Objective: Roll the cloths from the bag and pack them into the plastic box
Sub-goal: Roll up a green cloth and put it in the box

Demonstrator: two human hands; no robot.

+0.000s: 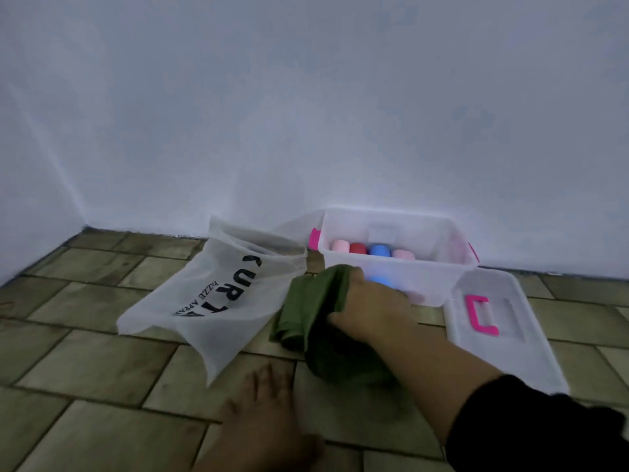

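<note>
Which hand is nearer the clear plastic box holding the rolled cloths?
Right. The right hand, gripping a green cloth, is at the front wall of the clear plastic box; what looks like the left hand rests on the tiled floor, well short of it.

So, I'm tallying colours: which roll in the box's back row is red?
The second roll from the left, between a pale pink roll and a blue roll; no other roll there is red.

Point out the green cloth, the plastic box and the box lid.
green cloth [315,296], head view, on its upper folds.
plastic box [437,281], head view, on its front wall.
box lid [503,357], head view, on bare clear plastic below the pink handle.
</note>
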